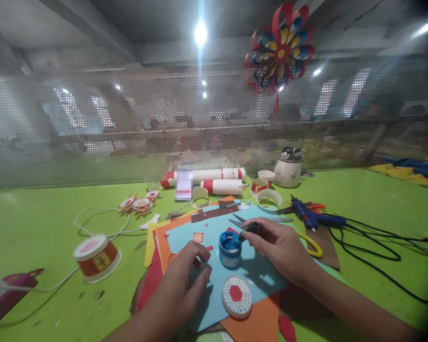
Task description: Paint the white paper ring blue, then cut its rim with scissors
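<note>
My right hand (271,242) pinches a short black stick (251,231) whose lower end is coated in blue. That end reaches into the mouth of a small jar of blue paint (230,256), which stands upright on light-blue paper (260,266). Left of the jar hovers my left hand (189,273), empty, its fingers loosely bent and the thumb apart. In front of the jar lies a round white disc (236,297) with a red hexagon in its middle and blue dots around it. Dark scissor blades show behind my right hand, with a yellow handle (312,244) beside it.
An upturned red-and-white paper cup (97,259) stands at left, near a white cord. Farther back are decorated discs (139,203), stacked paper cups (223,186), a phone (183,185) and a bottle (288,168). At right, a blue glue gun (306,214) trails black cables.
</note>
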A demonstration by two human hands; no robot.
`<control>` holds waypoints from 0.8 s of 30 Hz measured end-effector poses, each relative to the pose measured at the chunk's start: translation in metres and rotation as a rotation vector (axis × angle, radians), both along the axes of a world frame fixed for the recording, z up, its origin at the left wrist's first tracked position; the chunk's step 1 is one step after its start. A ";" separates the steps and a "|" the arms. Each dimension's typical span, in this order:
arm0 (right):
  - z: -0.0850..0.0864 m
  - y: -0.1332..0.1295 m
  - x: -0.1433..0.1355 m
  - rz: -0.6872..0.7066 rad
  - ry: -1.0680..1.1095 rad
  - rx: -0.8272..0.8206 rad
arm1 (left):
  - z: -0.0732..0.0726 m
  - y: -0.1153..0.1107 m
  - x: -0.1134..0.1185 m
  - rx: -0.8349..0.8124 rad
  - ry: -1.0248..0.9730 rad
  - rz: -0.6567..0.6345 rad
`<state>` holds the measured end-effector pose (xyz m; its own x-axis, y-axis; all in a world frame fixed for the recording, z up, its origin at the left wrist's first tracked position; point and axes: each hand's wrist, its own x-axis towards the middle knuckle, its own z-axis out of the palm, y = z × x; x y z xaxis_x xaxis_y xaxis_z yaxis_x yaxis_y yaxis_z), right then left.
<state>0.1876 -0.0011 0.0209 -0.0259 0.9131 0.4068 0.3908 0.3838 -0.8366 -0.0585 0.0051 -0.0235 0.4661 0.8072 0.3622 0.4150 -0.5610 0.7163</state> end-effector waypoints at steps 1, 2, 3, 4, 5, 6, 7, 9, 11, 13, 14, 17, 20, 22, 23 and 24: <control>-0.002 0.002 -0.001 0.008 -0.015 0.002 | 0.000 0.000 0.000 0.005 0.000 -0.007; -0.004 0.003 -0.002 0.016 -0.029 -0.001 | 0.000 -0.001 -0.001 0.009 -0.001 -0.012; -0.005 0.005 -0.003 0.024 -0.043 -0.008 | 0.000 -0.001 -0.001 0.011 -0.003 -0.015; -0.006 0.006 -0.004 0.031 -0.058 -0.020 | 0.000 -0.002 -0.002 0.011 -0.005 -0.016; -0.007 0.007 -0.004 0.039 -0.073 -0.037 | 0.000 -0.002 -0.002 0.008 -0.008 -0.015; -0.007 0.007 -0.005 0.045 -0.086 -0.050 | 0.000 -0.002 -0.002 0.005 -0.010 -0.013; -0.007 0.008 -0.005 0.051 -0.098 -0.060 | 0.000 -0.002 -0.003 0.000 -0.010 -0.011; -0.006 0.008 -0.005 0.062 -0.106 -0.065 | 0.000 -0.001 -0.003 -0.013 -0.007 -0.005; -0.004 0.008 -0.004 0.071 -0.090 -0.053 | -0.001 0.001 -0.002 -0.027 -0.008 0.005; -0.002 0.007 -0.002 0.074 -0.076 -0.032 | -0.001 0.004 0.000 -0.038 -0.020 0.023; 0.000 0.007 -0.001 0.071 -0.077 -0.016 | 0.000 0.005 0.000 -0.042 -0.029 0.032; 0.007 0.006 0.002 0.086 -0.131 0.023 | 0.003 0.006 0.002 -0.050 -0.045 0.050; 0.016 0.005 0.003 0.132 -0.190 0.035 | 0.007 0.006 0.004 -0.078 -0.009 0.066; 0.021 0.005 0.004 0.153 -0.201 0.039 | 0.009 0.006 0.007 -0.114 0.022 0.066; 0.023 0.006 0.004 0.160 -0.204 0.039 | 0.010 0.007 0.009 -0.133 0.033 0.058; 0.024 0.006 0.004 0.169 -0.206 0.036 | 0.011 0.008 0.011 -0.155 0.041 0.042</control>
